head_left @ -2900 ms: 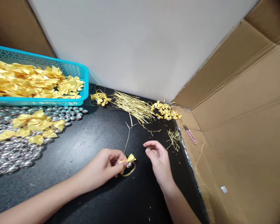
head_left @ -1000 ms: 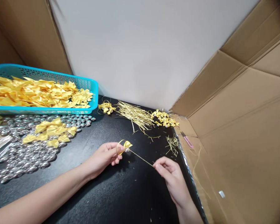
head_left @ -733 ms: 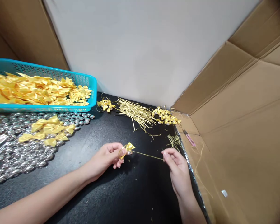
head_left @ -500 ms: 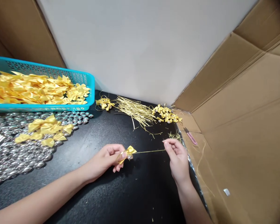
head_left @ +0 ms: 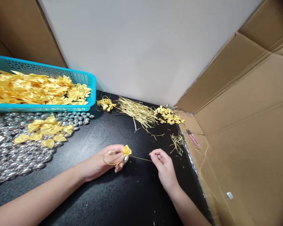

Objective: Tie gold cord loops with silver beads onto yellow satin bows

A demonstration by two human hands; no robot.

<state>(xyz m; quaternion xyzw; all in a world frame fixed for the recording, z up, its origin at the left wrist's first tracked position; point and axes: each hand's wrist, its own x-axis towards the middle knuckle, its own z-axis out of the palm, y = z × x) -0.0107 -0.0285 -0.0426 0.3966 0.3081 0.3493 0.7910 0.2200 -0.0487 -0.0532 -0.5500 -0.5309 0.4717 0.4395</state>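
Observation:
My left hand (head_left: 109, 161) is closed on a yellow ribbon bow (head_left: 126, 150), with a silver bell-like bead (head_left: 125, 159) beside the bow. A loop of gold cord (head_left: 108, 152) curves over the fingers. From the bow a thin strand of gold cord (head_left: 141, 158) runs rightward to my right hand (head_left: 163, 168), whose thumb and forefinger pinch its end. Both hands are held above the black tabletop (head_left: 103, 201).
A turquoise basket (head_left: 91, 91) of yellow bows stands at the left, behind silver beads (head_left: 21, 160) with loose bows on them. Gold cord pieces (head_left: 138, 111), finished bow pieces (head_left: 169, 114), cord scraps (head_left: 178, 142) and a pink-handled tool (head_left: 193, 139) lie further right.
My right hand has moved left and slightly down, closer to my left hand, and the strand between them is shorter. The bow has turned, and the cord loop shows more fully.

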